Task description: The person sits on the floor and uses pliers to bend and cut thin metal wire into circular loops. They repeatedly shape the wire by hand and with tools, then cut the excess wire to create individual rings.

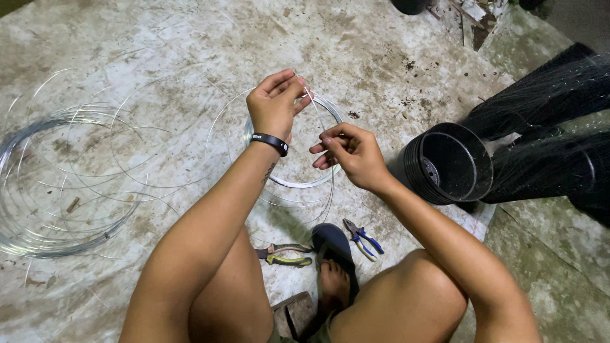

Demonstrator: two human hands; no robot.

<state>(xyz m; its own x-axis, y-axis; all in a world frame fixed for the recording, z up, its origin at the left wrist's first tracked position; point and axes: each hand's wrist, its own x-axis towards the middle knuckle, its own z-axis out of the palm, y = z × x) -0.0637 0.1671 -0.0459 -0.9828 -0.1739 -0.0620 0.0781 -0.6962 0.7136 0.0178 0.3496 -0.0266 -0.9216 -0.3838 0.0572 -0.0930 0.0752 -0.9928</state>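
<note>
Above the concrete floor, left hand and right hand pinching one wire ring, one loose wire coil far left, two pliers near foot, stacked black pots crowding right.

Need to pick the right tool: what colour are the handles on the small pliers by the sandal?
Blue, on the small pliers, seen in the head view.

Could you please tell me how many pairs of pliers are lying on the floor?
2. The yellow-handled pliers lie left of the sandalled foot; the blue-handled pliers lie right of it. Others may be hidden beneath the legs.
</note>
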